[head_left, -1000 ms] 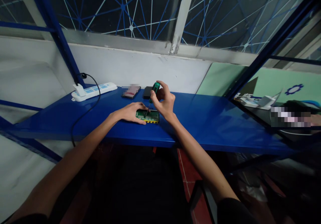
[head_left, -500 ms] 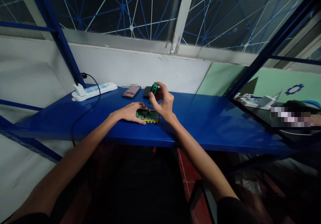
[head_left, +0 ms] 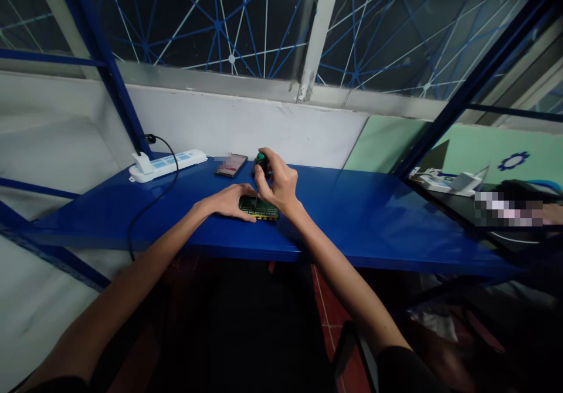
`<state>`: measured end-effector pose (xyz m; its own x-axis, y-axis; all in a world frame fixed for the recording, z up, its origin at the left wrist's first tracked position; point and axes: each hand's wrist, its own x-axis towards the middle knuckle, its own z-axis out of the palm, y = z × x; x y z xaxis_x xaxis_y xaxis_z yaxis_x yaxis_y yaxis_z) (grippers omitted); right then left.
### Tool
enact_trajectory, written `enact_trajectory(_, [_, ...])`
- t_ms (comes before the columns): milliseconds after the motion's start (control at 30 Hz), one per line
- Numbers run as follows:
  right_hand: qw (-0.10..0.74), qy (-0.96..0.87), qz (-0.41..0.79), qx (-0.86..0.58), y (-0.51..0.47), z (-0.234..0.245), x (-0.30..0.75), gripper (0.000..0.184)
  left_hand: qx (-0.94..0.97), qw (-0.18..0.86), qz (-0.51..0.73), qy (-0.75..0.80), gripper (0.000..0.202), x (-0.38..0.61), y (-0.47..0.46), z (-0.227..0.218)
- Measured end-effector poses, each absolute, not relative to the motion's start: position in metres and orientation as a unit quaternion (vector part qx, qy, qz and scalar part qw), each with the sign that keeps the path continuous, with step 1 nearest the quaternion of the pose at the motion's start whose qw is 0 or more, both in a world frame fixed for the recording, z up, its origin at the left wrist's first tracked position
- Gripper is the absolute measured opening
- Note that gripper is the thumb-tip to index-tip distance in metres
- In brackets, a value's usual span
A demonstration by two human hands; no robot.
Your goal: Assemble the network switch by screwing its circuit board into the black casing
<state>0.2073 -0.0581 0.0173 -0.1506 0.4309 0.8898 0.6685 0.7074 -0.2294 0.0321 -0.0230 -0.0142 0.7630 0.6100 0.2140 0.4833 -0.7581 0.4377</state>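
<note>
A green circuit board (head_left: 266, 207) with a row of yellow connectors along its near edge lies on the blue table. My left hand (head_left: 231, 201) grips the board's left end, thumb at the near side and fingers at the far side. Above the board, my right hand (head_left: 279, 183) is closed on the green and black handle of a screwdriver (head_left: 261, 161). The screwdriver points down, its thin shaft reaching the left part of the board. Whether the tip sits in a screw is too small to tell.
On the blue table (head_left: 352, 217), a phone (head_left: 231, 165) lies behind the board. A white power strip (head_left: 169, 165) with a black cable (head_left: 153, 200) is at the left. Blue metal posts rise at both sides. A person's hand (head_left: 552, 213) shows at the far right.
My right hand and the screwdriver have shifted slightly left over the board, and the handle is turned differently. My left hand keeps its hold. The whole view has tilted a little upward.
</note>
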Motion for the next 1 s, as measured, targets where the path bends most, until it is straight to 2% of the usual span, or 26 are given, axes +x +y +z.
enact_trajectory(267, [0.546,-0.727,-0.130,-0.397,-0.054,0.017,0.197,0.037,0.924,0.196,0.182,0.275,0.068,0.031,-0.020,-0.017])
enact_trajectory(600, [0.546,-0.731,-0.102,-0.396,-0.051,0.003,0.202,0.047,0.927,0.189,0.181,0.269,0.067,0.031,-0.020,-0.016])
enact_trajectory(800, [0.524,-0.745,-0.112,-0.398,-0.053,0.002,0.201,0.052,0.923,0.223,0.190,0.249,0.044,0.032,-0.023,-0.010])
enact_trajectory(1000, [0.533,-0.738,-0.108,-0.400,-0.049,-0.004,0.202,0.061,0.890,0.241,0.290,0.255,0.035,0.033,-0.020,-0.013])
